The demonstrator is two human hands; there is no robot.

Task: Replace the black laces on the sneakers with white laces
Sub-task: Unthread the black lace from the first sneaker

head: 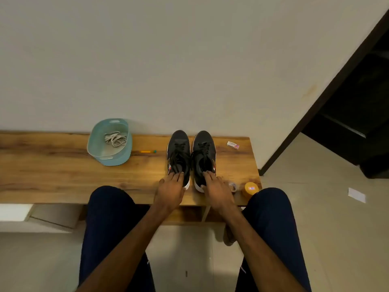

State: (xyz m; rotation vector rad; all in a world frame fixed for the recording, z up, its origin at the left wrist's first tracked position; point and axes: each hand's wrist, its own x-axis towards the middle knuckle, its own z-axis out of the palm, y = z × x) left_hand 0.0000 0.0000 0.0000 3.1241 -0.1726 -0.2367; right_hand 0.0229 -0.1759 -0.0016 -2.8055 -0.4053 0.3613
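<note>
Unlacing looks not yet begun: black laces (179, 147) are threaded through the left sneaker (179, 157) and right sneaker (203, 157), which stand side by side on the counter (63, 171), toes to the wall. The left grip (169, 192) and right grip (216, 191) each rest on a heel, fingers fairly straight, pinching nothing. Next, I judge, a knot must be pinched and pulled loose. The white laces (115, 139) lie in the teal basket (113, 162) (well left of both).

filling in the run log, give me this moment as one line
left hand: touches left sneaker heel | right hand: touches right sneaker heel | black laces: in both | white laces: in tub
</note>
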